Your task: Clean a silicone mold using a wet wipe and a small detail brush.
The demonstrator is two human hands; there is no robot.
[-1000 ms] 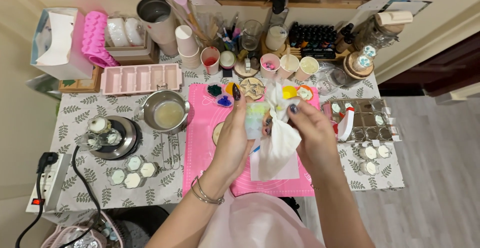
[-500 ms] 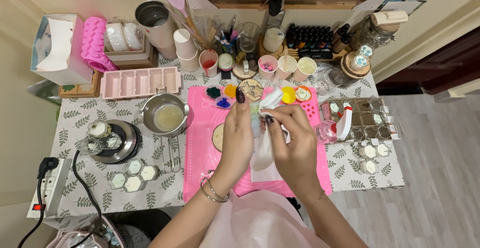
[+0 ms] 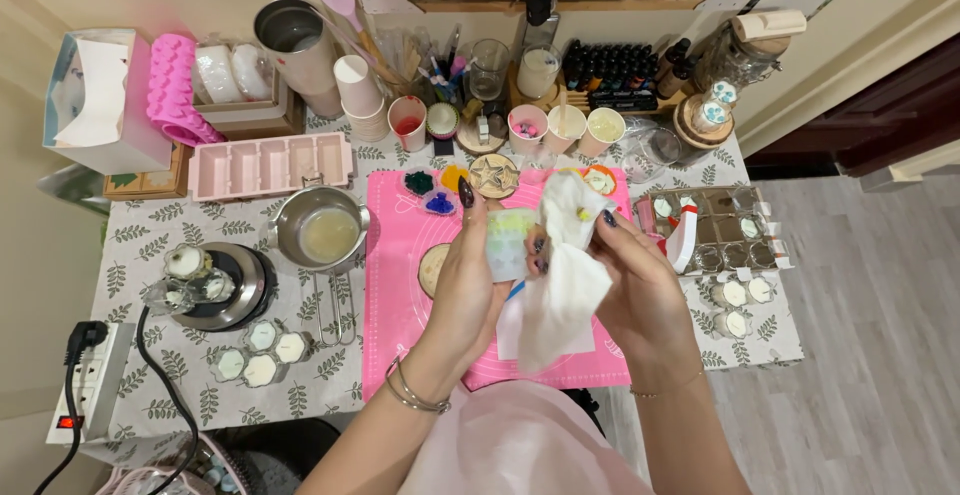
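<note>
My left hand [image 3: 462, 285] grips a small pale cup-like mould [image 3: 508, 243] with green and blue tints, held above the pink mat [image 3: 400, 255]. My right hand [image 3: 640, 290] holds a white tissue [image 3: 555, 285] pressed against the mould's side, and the tissue hangs down over the mat. Both hands meet over the middle of the table. What is inside the mould is hidden.
A steel pot of pale liquid [image 3: 325, 233] sits left of the mat, beside a pink bar mould [image 3: 270, 165] and a round hotplate [image 3: 215, 285]. Cups, jars and small bottles [image 3: 610, 85] crowd the back edge. Clear trays [image 3: 715, 230] lie at the right, a power strip [image 3: 85, 385] front left.
Both hands have kept the mould and tissue together over the mat; the tissue has shifted around the mould and the hands moved slightly lower and left.
</note>
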